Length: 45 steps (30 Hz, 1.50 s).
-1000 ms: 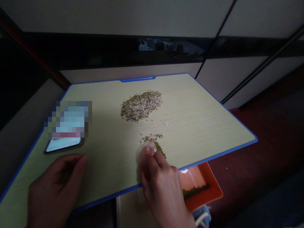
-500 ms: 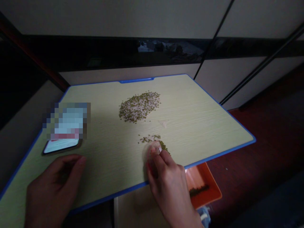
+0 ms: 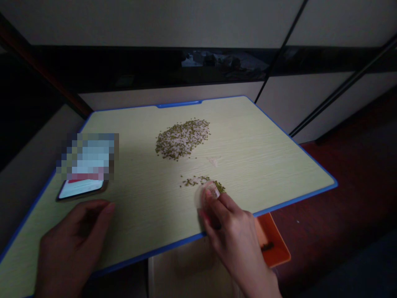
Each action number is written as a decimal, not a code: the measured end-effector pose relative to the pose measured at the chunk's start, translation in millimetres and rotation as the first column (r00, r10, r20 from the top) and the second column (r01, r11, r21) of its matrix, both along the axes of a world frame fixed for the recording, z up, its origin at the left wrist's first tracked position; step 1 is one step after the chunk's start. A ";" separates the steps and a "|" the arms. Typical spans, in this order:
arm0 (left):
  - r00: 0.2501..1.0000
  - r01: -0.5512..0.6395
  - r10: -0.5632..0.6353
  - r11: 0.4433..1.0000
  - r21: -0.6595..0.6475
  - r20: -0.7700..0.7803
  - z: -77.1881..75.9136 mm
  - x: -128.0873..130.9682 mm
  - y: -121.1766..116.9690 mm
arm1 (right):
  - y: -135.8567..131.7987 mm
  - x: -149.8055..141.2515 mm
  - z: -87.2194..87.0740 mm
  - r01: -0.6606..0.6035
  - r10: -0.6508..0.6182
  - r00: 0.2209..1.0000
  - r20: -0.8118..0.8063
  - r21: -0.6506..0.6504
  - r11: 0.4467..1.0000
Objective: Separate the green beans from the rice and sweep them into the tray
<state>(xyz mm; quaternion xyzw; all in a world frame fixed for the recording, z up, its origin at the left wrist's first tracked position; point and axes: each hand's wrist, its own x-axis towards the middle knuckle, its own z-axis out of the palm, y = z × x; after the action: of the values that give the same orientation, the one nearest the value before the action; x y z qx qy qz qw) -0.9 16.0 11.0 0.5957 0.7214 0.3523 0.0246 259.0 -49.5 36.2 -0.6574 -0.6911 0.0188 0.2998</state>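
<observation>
My right hand (image 3: pixel 232 219) is closed on a small clear plastic piece (image 3: pixel 212 191), low against the table (image 3: pixel 273 165). Its exact kind is hard to make out. Small green beans (image 3: pixel 219 187) lie just beyond its edge. A thin line of green beans and white grains (image 3: pixel 195 181) runs to the left of it. Farther back spreads a larger pile of green beans mixed with white grains (image 3: pixel 182 138). On the left, my left hand (image 3: pixel 76 236) is curled with thumb and forefinger together. Nothing shows in it, and it rests near the phone.
A phone (image 3: pixel 81 188), its upper part blurred out, lies at the table's left. A few white grains (image 3: pixel 214 160) sit apart near the middle. Below the front edge is an orange bin (image 3: pixel 276 244) with dark bits inside. Cabinet panels (image 3: pixel 173 25) stand behind the table.
My right hand has slid a little to the right with the clear plastic piece, and the beans at its edge have shifted right too. The left hand stays nearly still.
</observation>
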 end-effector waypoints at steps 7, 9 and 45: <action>1.000 0.006 -0.008 0.985 -0.172 -0.007 4.0 1.1 -2.9 | -2.7 13.5 -1.8 -0.032 0.032 0.999 -0.003 -0.040 0.999; 1.000 0.026 -0.027 0.979 -0.203 -0.004 4.9 2.6 -3.6 | -3.2 18.0 -3.3 -0.057 0.056 0.998 -0.021 -0.050 0.997; 0.985 0.120 -0.144 0.968 -0.219 -0.095 10.6 9.3 -1.1 | 85.3 144.5 42.5 -0.538 0.514 0.821 -0.249 -0.032 0.842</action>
<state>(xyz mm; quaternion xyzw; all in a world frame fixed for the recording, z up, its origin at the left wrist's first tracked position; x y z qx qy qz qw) 8.5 14.8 21.5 0.6550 0.7139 0.2372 0.0717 403.6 35.8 78.7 -0.4486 -0.8042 0.2120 0.3273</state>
